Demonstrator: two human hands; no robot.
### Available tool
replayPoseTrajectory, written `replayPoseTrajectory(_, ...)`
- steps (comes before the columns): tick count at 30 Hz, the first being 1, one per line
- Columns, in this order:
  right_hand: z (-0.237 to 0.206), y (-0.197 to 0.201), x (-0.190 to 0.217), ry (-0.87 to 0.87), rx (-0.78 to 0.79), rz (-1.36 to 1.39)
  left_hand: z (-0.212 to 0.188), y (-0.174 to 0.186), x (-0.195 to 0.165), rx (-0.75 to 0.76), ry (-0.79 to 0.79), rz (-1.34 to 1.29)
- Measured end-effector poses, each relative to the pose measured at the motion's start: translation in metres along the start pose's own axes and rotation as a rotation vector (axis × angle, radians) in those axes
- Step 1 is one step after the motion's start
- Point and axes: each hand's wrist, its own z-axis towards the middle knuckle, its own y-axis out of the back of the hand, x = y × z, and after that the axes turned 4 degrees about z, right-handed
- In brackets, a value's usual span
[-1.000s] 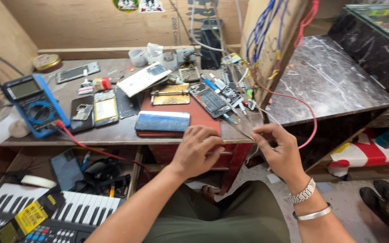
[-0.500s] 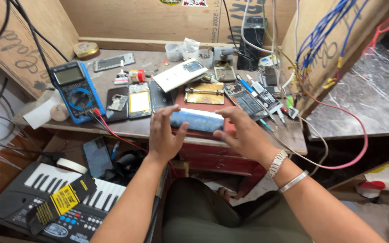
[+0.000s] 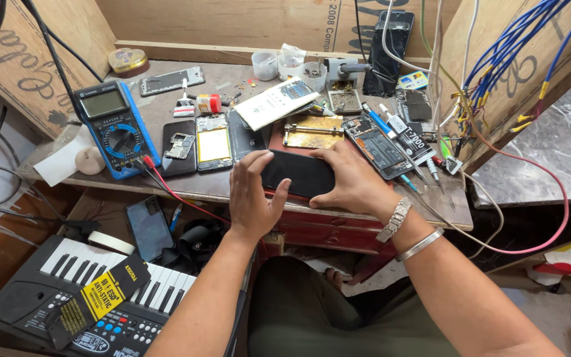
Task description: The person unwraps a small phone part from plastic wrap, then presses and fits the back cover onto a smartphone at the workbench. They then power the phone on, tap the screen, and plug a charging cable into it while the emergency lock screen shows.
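A black smartphone [image 3: 299, 174] lies flat near the front edge of the wooden workbench [image 3: 219, 188], on a reddish mat. My left hand [image 3: 254, 196] grips its left end, thumb on the near side. My right hand [image 3: 349, 183] holds its right end, fingers curled over the far edge. A metal watch and a bangle sit on my right wrist. Just behind the phone lies a brass-coloured phone frame [image 3: 313, 131].
A blue multimeter [image 3: 115, 128] with red leads stands at left, beside opened phones [image 3: 213, 141] and boards. Glue tubes [image 3: 410, 140], small cups [image 3: 265, 65] and hanging wires [image 3: 490, 86] crowd the back right. A keyboard [image 3: 94, 297] and another phone [image 3: 148, 227] lie below the bench.
My hands rose from below the bench edge to the phone and closed on both its ends. The phone, which showed a light blue face, now shows a black one. The view has moved in closer.
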Motion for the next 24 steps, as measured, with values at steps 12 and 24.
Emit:
replayPoseTrajectory(12, -0.028, -0.022, -0.022, 0.08, -0.515, 0.496, 0.0, -0.055, -0.045, 0.178, 0.426, -1.162)
replayPoseTrajectory(24, -0.031, -0.005, -0.034, 0.004, -0.318, 1.101, 0.042, -0.07, -0.066, 0.257, 0.746, -1.124)
